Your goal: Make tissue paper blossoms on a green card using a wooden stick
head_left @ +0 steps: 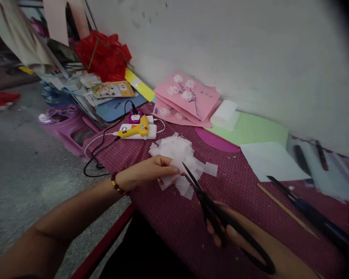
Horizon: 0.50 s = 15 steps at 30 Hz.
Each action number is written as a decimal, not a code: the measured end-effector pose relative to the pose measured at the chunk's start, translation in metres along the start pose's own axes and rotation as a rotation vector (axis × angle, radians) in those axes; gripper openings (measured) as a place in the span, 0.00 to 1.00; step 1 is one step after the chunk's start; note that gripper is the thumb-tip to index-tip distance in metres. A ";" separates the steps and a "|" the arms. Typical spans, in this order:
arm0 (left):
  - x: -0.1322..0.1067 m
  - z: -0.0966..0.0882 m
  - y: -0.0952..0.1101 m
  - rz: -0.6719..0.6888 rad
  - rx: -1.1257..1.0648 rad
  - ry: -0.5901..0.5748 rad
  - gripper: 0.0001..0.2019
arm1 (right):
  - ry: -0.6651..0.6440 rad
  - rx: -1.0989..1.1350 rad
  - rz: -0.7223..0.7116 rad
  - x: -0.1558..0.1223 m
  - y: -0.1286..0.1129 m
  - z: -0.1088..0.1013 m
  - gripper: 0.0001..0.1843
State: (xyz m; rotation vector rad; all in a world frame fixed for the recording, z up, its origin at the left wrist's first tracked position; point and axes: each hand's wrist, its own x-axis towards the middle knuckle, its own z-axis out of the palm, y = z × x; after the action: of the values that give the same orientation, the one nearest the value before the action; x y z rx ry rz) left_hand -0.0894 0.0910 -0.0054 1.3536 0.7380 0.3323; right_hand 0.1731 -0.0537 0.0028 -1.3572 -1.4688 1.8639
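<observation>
My left hand (159, 167) is closed on a small piece of thin white paper (177, 166), pinched between thumb and fingers. Black-handled scissors (205, 197) are gripped in my right hand (223, 226), with the blades parted and their tips close to that paper. Beneath and beyond my left hand lies a loose heap of cut white paper pieces (174, 147). One square piece (211, 169) lies at the heap's right side. A beaded bracelet (116, 184) circles my left wrist.
On the checked tablecloth (232, 193), a yellow glue gun (133, 130) rests over a white power strip (152, 131). Pink cards (189, 95) with white flowers lean by the wall. A green sheet (258, 128), white paper (273, 161), a thin stick (285, 209) and a dark-handled knife (314, 217) lie rightward.
</observation>
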 end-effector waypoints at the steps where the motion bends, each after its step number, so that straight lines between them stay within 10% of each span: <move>1: 0.000 0.000 -0.001 -0.012 0.028 -0.029 0.17 | 0.012 0.011 0.004 0.001 -0.004 0.002 0.30; 15: -0.002 0.005 -0.006 -0.050 0.080 -0.058 0.19 | 0.052 -0.015 -0.029 0.007 -0.012 0.009 0.28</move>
State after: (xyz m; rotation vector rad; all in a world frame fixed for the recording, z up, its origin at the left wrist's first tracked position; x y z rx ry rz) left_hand -0.0889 0.0853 -0.0101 1.4122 0.7417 0.2251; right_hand 0.1599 -0.0483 0.0103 -1.3734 -1.4720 1.7900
